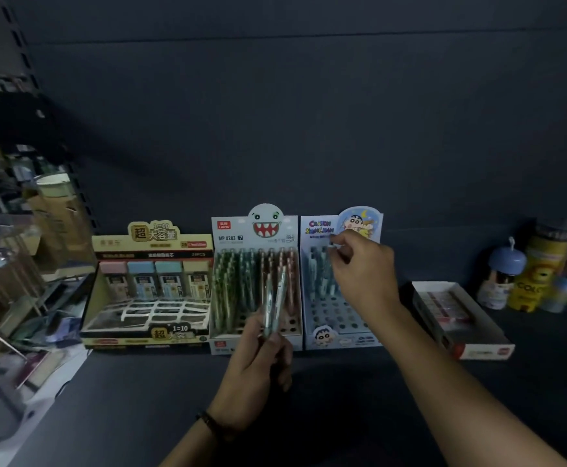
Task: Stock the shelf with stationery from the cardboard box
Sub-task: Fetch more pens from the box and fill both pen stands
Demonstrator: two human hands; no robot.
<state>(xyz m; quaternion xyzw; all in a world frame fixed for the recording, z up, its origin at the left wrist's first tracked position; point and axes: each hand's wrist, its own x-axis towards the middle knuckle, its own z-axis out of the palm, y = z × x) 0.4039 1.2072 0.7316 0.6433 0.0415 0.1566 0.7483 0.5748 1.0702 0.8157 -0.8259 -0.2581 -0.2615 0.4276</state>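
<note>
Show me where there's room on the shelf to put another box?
The front strip of the shelf, before the three display boxes, is bare apart from the arms. A narrow gap lies between the cartoon pen box and the flat box. The display boxes touch side by side; jars crowd the far right.

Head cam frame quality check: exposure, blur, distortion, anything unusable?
Head view: underexposed, back panel nearly black, though print on the shark-face pen box is readable. Head view, left edge: clutter is smeared and out of focus. Head view: wide-angle bend at the borders; no glare. Left hand holding pens and right hand pinching a pen are reasonably sharp.
</note>
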